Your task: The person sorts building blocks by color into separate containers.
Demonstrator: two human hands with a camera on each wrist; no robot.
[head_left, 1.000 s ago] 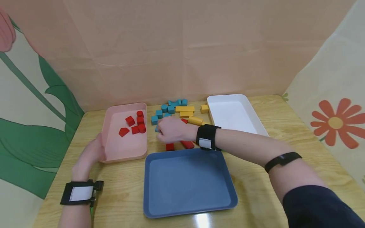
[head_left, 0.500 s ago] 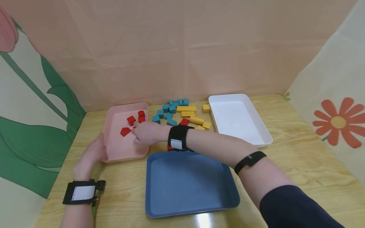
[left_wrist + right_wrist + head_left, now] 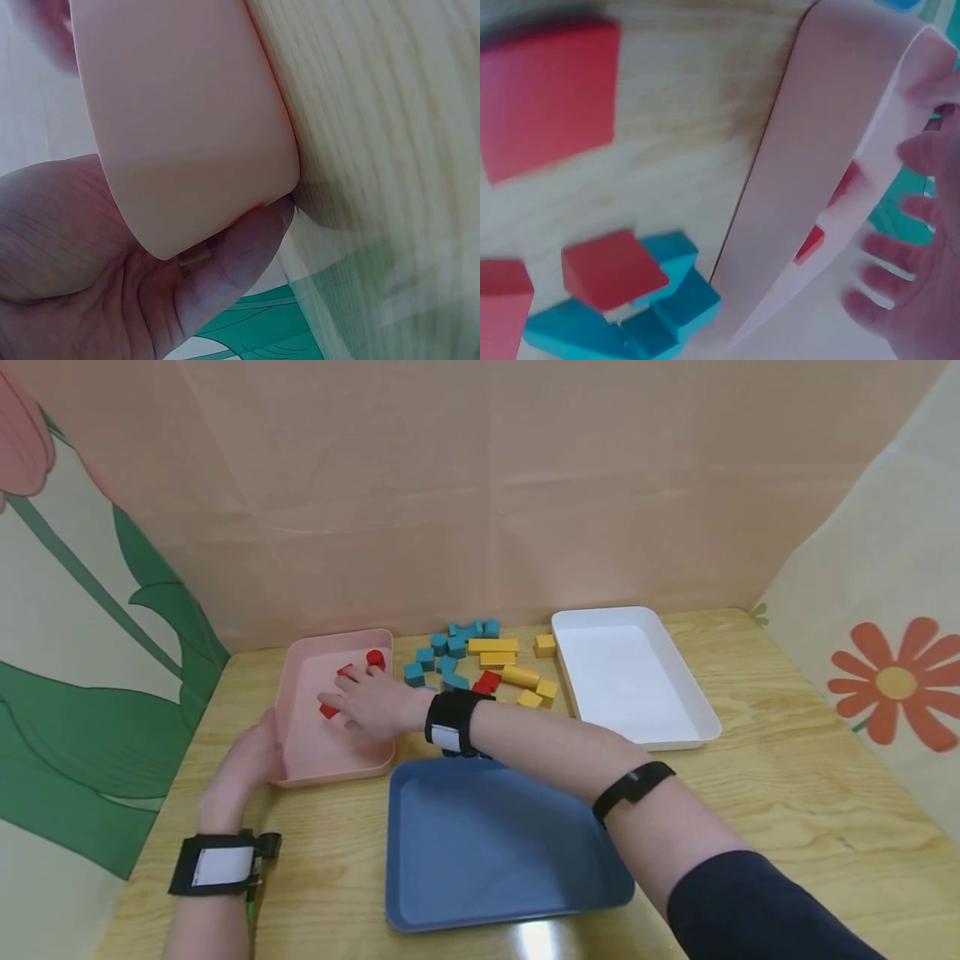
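Note:
My left hand [image 3: 251, 756] holds the near left side of a pink tray [image 3: 303, 772]. In the left wrist view, thumb and finger lie on either side of the tray's wall [image 3: 191, 142]. Over the tray's right half is my right hand [image 3: 382, 702], fingers spread and holding nothing visible. A red cylinder [image 3: 375, 657] lies beyond its fingertips. Another red block [image 3: 327, 711] shows beside the fingers; other red blocks are partly covered by the hand. The right wrist view has the right hand [image 3: 919, 277] above the tray's rim, with red blocks [image 3: 810, 244] inside.
Right of the pink tray lie several blue blocks [image 3: 425, 658], yellow blocks [image 3: 493, 647] and red blocks [image 3: 487, 682]; the right forearm hides part of this group. A white tray [image 3: 637, 685] stands at back right. A blue tray [image 3: 502, 852] lies in front.
From over the loose blocks, my right hand has moved left to above the pink tray, and its curled fingers have spread. The left hand stays at the tray's side.

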